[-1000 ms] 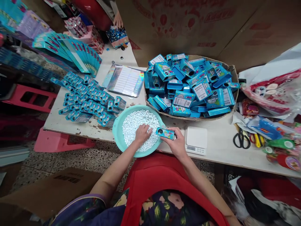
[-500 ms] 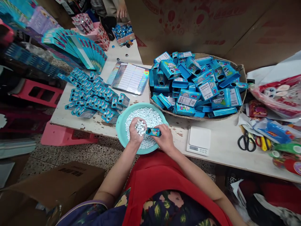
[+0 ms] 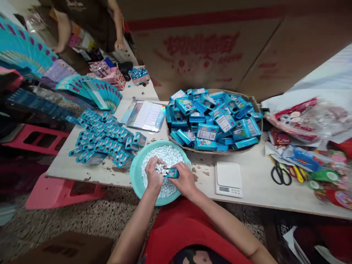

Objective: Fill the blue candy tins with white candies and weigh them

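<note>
Over a mint-green basin (image 3: 135,178) full of small white candies (image 3: 171,154), both my hands are close together. My left hand (image 3: 154,175) is cupped around a handful of the white candies, some of which show between thumb and fingers. Between the fingers of my right hand (image 3: 184,179) is a small blue candy box (image 3: 172,173), lying on its side with its open end towards the left hand. Candies from the left hand touch that end of the box; how many are inside is hidden.
Behind the basin, a cardboard tray (image 3: 176,143) is heaped with blue boxes. Rows of blue boxes (image 3: 101,137) stand at left beside holographic sheets (image 3: 147,114). A white scale (image 3: 228,179), scissors (image 3: 280,174) and packets lie right. Another person (image 3: 93,22) stands at the far left.
My left hand has closed in on the box's open end, with its candies now against it. The view has tilted up, showing more of the other person.
</note>
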`<state>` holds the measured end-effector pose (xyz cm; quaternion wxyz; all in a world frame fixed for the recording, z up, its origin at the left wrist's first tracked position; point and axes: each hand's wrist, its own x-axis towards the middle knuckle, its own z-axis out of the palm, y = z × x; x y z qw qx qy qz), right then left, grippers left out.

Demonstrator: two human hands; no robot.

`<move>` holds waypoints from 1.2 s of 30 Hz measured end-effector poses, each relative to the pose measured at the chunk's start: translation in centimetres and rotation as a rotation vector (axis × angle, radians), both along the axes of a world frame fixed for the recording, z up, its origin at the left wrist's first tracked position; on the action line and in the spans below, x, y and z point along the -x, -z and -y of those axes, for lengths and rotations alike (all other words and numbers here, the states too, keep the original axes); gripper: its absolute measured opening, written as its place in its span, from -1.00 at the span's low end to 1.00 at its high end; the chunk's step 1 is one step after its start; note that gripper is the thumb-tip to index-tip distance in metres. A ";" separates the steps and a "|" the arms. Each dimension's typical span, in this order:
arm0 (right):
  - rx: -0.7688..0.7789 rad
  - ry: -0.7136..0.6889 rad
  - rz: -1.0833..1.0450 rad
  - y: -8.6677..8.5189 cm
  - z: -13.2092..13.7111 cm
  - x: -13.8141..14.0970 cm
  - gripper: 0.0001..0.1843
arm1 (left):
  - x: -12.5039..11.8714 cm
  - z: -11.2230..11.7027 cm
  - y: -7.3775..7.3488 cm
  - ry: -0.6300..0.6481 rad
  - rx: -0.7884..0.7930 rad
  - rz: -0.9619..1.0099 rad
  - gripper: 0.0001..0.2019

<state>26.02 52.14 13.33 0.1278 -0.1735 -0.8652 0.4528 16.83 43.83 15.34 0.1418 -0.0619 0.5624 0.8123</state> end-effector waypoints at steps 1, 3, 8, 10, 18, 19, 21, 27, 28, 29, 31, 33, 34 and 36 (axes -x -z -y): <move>0.000 0.005 0.002 0.0 0.1 0.1 -0.61 | 0.0 0.1 -0.1 0.008 0.014 -0.021 -0.75; -0.010 0.010 0.005 0.0 0.2 0.3 -0.59 | 0.1 0.1 -0.1 0.018 0.036 -0.052 -0.77; -0.045 0.023 -0.005 0.4 0.0 0.8 -0.59 | 0.6 0.0 0.0 0.001 0.035 -0.060 -0.80; -0.043 0.022 -0.008 0.4 -0.2 0.8 -0.59 | 0.6 -0.3 -0.1 -0.020 0.040 -0.049 -0.79; 0.079 0.031 -0.046 -0.2 -1.3 0.2 -0.63 | -0.1 -1.8 -1.1 -0.073 0.067 -0.060 -0.67; 0.098 0.044 -0.051 -0.3 -1.4 0.2 -0.64 | -0.2 -1.9 -1.2 -0.069 0.057 -0.064 -0.66; 0.129 0.054 -0.069 -0.5 -1.4 0.1 -0.65 | -0.3 -2.0 -1.3 -0.063 0.046 -0.072 -0.65; 0.160 0.070 -0.120 -0.8 -0.8 0.0 -0.65 | -0.7 -1.9 -1.5 -0.082 0.039 -0.074 -0.64; 0.162 0.072 -0.123 -0.8 -0.7 0.0 -0.65 | -0.8 -1.8 -1.4 -0.084 0.050 -0.076 -0.63; 0.162 0.075 -0.123 -0.7 -0.6 0.0 -0.65 | -0.8 -1.8 -1.4 -0.080 0.061 -0.084 -0.64; 0.152 0.086 -0.116 -0.6 -0.6 0.2 -0.66 | -0.8 -1.8 -1.3 -0.062 0.073 -0.119 -0.65; 0.145 0.091 -0.106 -0.7 -0.7 0.4 -0.66 | -0.9 -1.8 -1.2 -0.053 0.072 -0.170 -0.66; 0.145 0.091 -0.104 -0.7 -0.7 0.5 -0.66 | -0.9 -1.8 -1.3 -0.053 0.071 -0.190 -0.67; 0.154 0.085 -0.106 -0.9 -0.7 0.7 -0.67 | -0.8 -1.9 -1.3 -0.056 0.072 -0.212 -0.67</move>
